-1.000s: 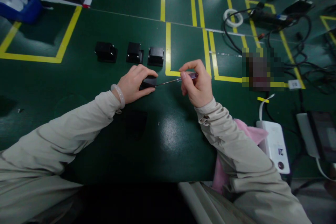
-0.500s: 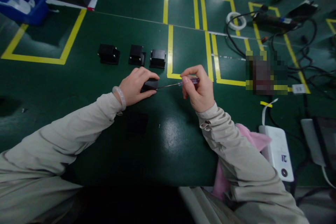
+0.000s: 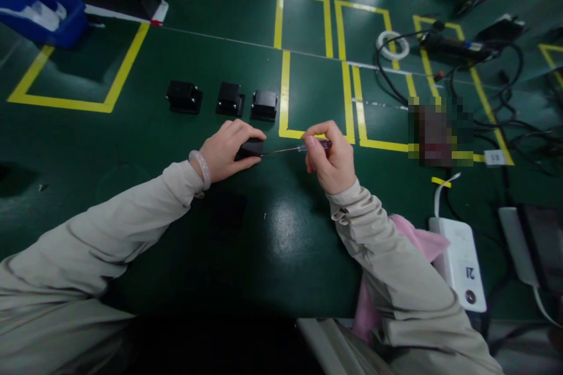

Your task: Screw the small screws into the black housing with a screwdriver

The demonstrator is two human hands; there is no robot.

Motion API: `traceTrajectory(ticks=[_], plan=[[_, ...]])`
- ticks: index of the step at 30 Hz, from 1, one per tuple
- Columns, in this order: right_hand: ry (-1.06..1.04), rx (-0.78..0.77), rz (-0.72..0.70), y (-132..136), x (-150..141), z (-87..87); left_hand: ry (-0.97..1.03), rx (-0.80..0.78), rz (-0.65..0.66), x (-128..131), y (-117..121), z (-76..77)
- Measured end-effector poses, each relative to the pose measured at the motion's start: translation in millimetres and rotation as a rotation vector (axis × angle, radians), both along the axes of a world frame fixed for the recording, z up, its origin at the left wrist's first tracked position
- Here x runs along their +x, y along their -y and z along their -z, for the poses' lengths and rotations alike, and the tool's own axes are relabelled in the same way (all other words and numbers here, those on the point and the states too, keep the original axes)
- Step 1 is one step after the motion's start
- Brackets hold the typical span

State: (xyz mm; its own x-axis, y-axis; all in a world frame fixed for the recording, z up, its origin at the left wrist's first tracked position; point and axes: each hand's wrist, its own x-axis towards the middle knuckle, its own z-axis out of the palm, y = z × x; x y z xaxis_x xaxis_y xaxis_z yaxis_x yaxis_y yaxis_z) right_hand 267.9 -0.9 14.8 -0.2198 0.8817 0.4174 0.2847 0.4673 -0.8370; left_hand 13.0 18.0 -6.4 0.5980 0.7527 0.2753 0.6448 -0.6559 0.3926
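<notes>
My left hand [image 3: 229, 149] grips a small black box-shaped part [image 3: 252, 147] on the green table, thumb and fingers on opposite sides. In my right hand [image 3: 329, 155] is a screwdriver [image 3: 314, 146] with a clear purplish handle, lying nearly level. Its tip meets the part's right end, near the left thumb; the exact contact point is too small to make out. Beyond my left hand stand three similar black parts [image 3: 183, 96] with shiny screws. A tiny screw [image 3: 264, 215] and a dark flat piece [image 3: 227, 211] lie nearer to me.
A blue bin [image 3: 65, 23] stands at the far left. To the right are a white tape roll [image 3: 407, 47], tangled black cables [image 3: 514, 85], a white power bank [image 3: 460, 263] and a pink cloth [image 3: 413, 237]. Yellow tape [image 3: 285, 94] outlines rectangles on the table.
The whole view has shifted slightly, so the table appears lower. Both hands keep their holds, and the screwdriver tip stays at the black part's end.
</notes>
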Motion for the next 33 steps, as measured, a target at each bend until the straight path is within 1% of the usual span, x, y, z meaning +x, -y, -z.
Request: traceTrajectory(ticks=[4, 8, 17, 24, 30, 33], plan=[[0.011, 0.006, 0.010, -0.8, 0.1, 1.9, -0.001, 0.005, 0.004, 0.2, -0.1, -0.4], [0.003, 0.047, -0.002, -0.6, 0.0, 2.9, 0.003, 0.015, 0.012, 0.1, -0.4, 0.0], [0.059, 0.032, 0.009, 0.4, -0.2, -2.2, 0.021, -0.002, 0.011, -1.8, 0.1, 0.8], [0.137, 0.075, -0.007, 5.3, -1.8, -8.1, 0.030, -0.008, 0.011, -1.1, 0.3, 1.6], [0.172, 0.068, -0.032, 9.6, -4.0, -14.1, 0.029, -0.005, 0.021, -0.2, 0.5, 1.4], [0.172, 0.111, -0.032, 10.4, -5.1, -13.5, 0.036, -0.014, 0.016, 0.0, 0.5, 1.7]])
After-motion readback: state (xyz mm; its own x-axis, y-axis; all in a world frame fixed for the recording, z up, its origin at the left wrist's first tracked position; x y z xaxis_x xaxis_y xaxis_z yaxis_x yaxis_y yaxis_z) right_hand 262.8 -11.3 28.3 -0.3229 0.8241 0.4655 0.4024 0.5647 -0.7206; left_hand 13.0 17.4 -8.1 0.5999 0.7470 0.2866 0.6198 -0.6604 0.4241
